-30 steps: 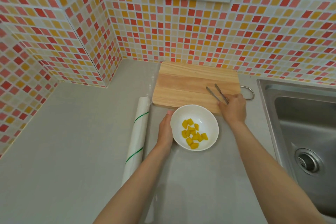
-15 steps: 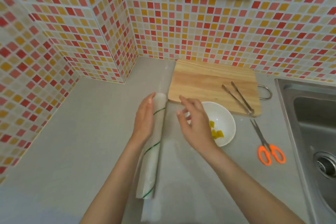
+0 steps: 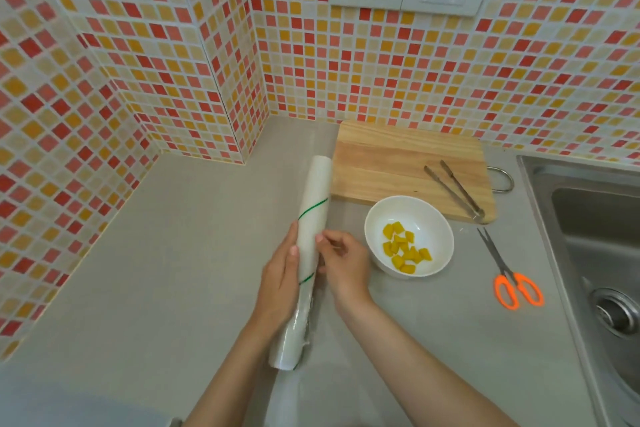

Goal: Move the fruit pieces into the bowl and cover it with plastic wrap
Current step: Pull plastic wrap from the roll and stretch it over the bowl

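A white bowl [image 3: 440, 218] stands on the grey counter and holds several yellow fruit pieces [image 3: 405, 248]. Left of it lies a long roll of plastic wrap [image 3: 311, 215] with thin green lines. My left hand [image 3: 278, 282] rests against the roll's left side, fingers along it. My right hand [image 3: 343, 265] touches the roll's right side, fingertips pinched at the film edge. A clear sheet of film lies flat on the counter to the right of the roll. Both hands are left of the bowl, apart from it.
A wooden cutting board [image 3: 388, 163] lies behind the bowl with metal tongs [image 3: 453, 189] on its right end. Orange-handled scissors [image 3: 512, 281] lie right of the bowl. A steel sink [image 3: 595, 246] is at the far right. Tiled walls enclose the back and left.
My right hand left the tongs on the board and crossed to the roll. My left hand left the bowl and went to the roll. Both hands now touch the roll.
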